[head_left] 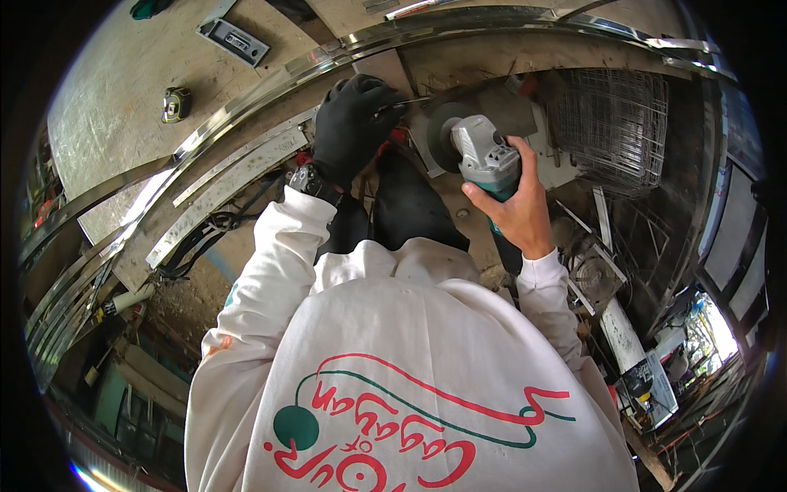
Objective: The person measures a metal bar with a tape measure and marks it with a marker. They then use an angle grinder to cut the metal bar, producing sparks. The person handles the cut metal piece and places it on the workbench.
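Note:
My right hand (529, 201), bare, wraps round the body of a teal and grey angle grinder (485, 154). The grinder's disc (439, 138) points left, toward my other hand. My left hand (351, 123) wears a black glove and is closed, its fingers curled in a pinch. From those fingers a thin metal rod (416, 101) sticks out to the right, its end close to the disc's upper edge. I cannot tell whether rod and disc touch. The glove hides the rest of the rod.
Long shiny metal rails (287, 75) cross beyond my hands. Behind them a tape measure (175, 105) and a grey metal fitting (234, 41) lie on a board. A wire mesh stack (615, 127) stands at the right, and pale metal strips (229, 193) lie at the left.

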Available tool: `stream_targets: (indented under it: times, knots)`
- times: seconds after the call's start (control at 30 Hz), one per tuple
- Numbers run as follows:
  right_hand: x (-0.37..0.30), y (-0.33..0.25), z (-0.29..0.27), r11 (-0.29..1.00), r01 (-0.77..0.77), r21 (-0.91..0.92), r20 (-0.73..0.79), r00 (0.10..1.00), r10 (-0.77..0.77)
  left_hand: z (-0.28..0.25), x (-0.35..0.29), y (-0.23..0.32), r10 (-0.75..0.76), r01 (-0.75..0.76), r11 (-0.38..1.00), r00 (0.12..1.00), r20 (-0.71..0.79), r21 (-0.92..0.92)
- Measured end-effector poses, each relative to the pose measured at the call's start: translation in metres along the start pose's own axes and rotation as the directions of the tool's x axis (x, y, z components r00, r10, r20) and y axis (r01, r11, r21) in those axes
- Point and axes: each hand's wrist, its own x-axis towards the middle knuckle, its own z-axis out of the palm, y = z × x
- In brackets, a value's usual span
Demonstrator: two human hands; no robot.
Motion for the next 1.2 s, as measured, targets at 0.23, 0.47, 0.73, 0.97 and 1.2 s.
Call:
stream_targets:
  times: [0.23, 0.47, 0.73, 0.97, 1.2]
  knots:
    - [0.001, -0.005, -0.004, 1.000, -0.020, -0.021, 0.026, 0.999, 0.020, 0.014, 0.000, -0.007, 0.078, -0.079, 0.995, 0.997, 0.017, 0.063]
    - [-0.004, -0.001, -0.001, 0.997, 0.002, -0.080, 0.021, 1.000, 0.000, 0.007, 0.005, -0.006, 0.060, -0.054, 0.986, 0.998, -0.036, 0.155]
    - [-0.004, -0.005, 0.000, 0.994, -0.110, 0.010, 0.031, 0.993, 0.110, 0.010, 0.003, -0.013, -0.085, 0.094, 0.993, 0.988, 0.132, -0.070]
    - [0.002, 0.002, 0.004, 0.998, -0.052, -0.033, 0.029, 0.998, 0.053, 0.004, 0.023, -0.012, -0.218, 0.251, 0.965, 0.926, 0.309, -0.072]
    - [0.003, 0.007, 0.009, 0.992, -0.095, -0.082, 0.061, 0.993, 0.100, 0.008, 0.021, -0.010, -0.240, 0.266, 0.962, 0.929, 0.281, -0.061]
